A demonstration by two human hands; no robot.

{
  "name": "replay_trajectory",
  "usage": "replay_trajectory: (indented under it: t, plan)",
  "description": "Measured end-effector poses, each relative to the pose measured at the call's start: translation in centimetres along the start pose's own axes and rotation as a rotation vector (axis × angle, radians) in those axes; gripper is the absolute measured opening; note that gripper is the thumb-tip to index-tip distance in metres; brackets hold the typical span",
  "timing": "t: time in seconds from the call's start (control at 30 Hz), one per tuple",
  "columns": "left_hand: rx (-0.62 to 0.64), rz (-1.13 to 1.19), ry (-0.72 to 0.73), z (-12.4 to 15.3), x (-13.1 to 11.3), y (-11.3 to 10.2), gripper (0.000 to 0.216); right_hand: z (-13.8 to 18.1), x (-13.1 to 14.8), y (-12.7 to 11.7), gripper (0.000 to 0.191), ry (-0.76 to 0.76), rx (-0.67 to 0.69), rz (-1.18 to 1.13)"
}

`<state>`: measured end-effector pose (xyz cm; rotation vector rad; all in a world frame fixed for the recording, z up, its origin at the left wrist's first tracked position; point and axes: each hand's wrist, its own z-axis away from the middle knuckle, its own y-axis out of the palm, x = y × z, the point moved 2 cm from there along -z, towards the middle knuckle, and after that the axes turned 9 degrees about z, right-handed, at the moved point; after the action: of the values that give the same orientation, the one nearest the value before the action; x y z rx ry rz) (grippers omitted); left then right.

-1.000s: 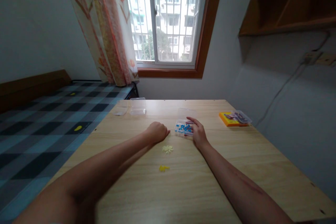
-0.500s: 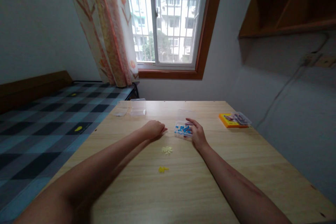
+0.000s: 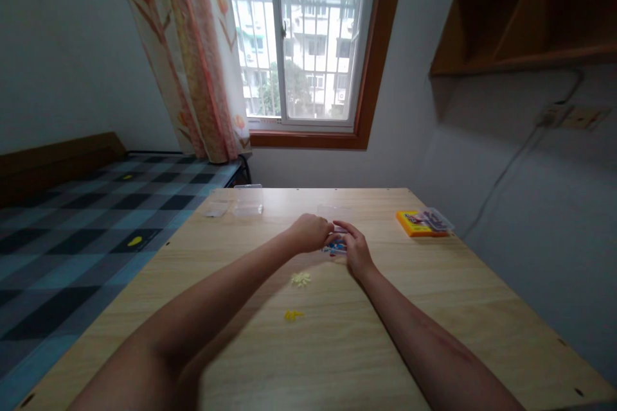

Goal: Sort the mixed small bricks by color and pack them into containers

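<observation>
A small clear plastic box (image 3: 329, 252) with blue pieces (image 3: 339, 247) inside sits on the table, its clear lid raised behind it. My right hand (image 3: 357, 249) grips the box by its right side, thumb and fingers around the edge. Over the box's left part is my left hand (image 3: 311, 232), fingers drawn together and pointing down at the blue pieces. Whatever those fingertips hold, if anything, is hidden. Nearer to me lie a small heap of pale yellow pieces (image 3: 301, 279) and a smaller heap of bright yellow ones (image 3: 292, 315).
An open clear box (image 3: 249, 207) stands at the table's far left, beside a flat clear piece (image 3: 216, 209). On the right lies a yellow box (image 3: 414, 225) with a clear case (image 3: 438, 221) on it. A checked bed (image 3: 159, 205) adjoins the wooden table (image 3: 250, 366).
My left hand has moved right, from the bare table beside the box to above the blue pieces. The right hand stays on the box. The view has shifted slightly.
</observation>
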<state>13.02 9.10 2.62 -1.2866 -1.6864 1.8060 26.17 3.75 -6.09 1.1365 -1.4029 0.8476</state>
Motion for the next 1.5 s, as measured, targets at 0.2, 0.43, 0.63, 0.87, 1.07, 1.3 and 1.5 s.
replay_trajectory:
  t: [0.2, 0.43, 0.63, 0.87, 1.07, 1.3, 1.5]
  plan:
    - [-0.350, 0.147, -0.057, 3.3, 1.9, -2.9, 0.040, 0.2, 0.4, 0.5, 0.052, 0.053, 0.009, -0.042]
    - [-0.187, 1.184, -0.466, 5.0, 3.2, 0.4, 0.060, 1.4, 1.3, 1.9, 0.035, 0.054, 0.147, -0.030]
    - [-0.113, 1.389, -0.688, 3.9, 2.2, 1.1, 0.073, 2.0, 1.7, 2.4, 0.036, -0.008, 0.125, 0.021]
    - [-0.102, 1.452, -0.778, 4.2, 3.1, 0.9, 0.065, 2.6, 2.0, 2.8, 0.040, -0.033, 0.104, 0.095]
    - [-0.097, 1.565, -0.767, 4.6, 3.3, 0.5, 0.049, 2.4, 1.3, 2.3, 0.048, 0.048, 0.069, 0.086]
    - [-0.253, 1.441, -0.687, 4.5, 2.5, 1.4, 0.029, 2.2, 1.2, 2.1, 0.051, 0.143, 0.098, -0.032]
    - [-0.227, 1.624, -0.749, 4.7, 3.2, 1.0, 0.033, 2.0, 1.4, 2.0, 0.052, 0.121, 0.074, -0.105]
